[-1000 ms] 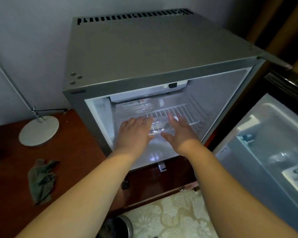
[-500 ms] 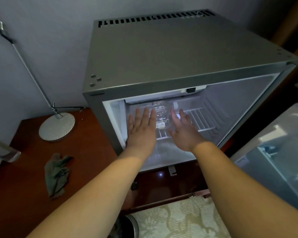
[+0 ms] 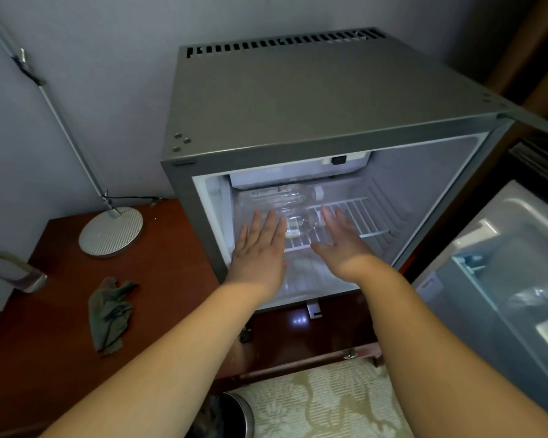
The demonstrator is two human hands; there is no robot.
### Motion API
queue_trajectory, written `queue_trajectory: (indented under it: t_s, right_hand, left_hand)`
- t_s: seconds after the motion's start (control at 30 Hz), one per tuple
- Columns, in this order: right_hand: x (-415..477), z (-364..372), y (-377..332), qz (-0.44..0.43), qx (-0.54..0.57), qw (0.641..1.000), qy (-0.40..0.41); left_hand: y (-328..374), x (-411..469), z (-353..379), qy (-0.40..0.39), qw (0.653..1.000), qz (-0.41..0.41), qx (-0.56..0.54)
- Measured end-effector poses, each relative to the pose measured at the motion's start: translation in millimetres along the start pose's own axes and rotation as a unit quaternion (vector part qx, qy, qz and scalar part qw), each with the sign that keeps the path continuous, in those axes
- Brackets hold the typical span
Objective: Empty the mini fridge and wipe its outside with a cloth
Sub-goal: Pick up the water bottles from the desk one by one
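Left hand (image 3: 260, 248) and right hand (image 3: 339, 245) spread flat — flanking the bottle (image 3: 298, 221) in the fridge (image 3: 314, 99).

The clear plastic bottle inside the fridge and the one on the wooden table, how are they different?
The clear plastic bottle inside the fridge lies on its side on the white wire shelf, between both open hands; the clear bottle on the wooden table sits far left, untouched, partly cut off. Both are see-through.

Both bare forearms reach forward side by side, the left hand (image 3: 260, 248) flat, palm down, fingers together, the right hand (image 3: 342, 245) edge-on, fingers extended, neither gripping anything.
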State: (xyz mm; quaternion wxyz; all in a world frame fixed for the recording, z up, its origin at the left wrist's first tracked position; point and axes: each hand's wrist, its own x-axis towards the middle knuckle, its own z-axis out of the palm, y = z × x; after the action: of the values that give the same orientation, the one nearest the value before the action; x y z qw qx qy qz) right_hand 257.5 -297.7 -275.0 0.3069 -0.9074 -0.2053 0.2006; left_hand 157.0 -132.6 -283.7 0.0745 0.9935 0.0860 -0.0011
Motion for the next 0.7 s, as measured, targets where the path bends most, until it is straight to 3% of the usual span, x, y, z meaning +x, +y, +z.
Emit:
queue_trajectory:
  t_s: [0.7]
  right_hand:
    - [-44.4, 12.6, 8.1, -0.071, -0.005, 0.997, -0.014]
  left_hand:
    - [-1.3, -41.3, 0.6, -0.014, 1.000, 0.016, -0.011]
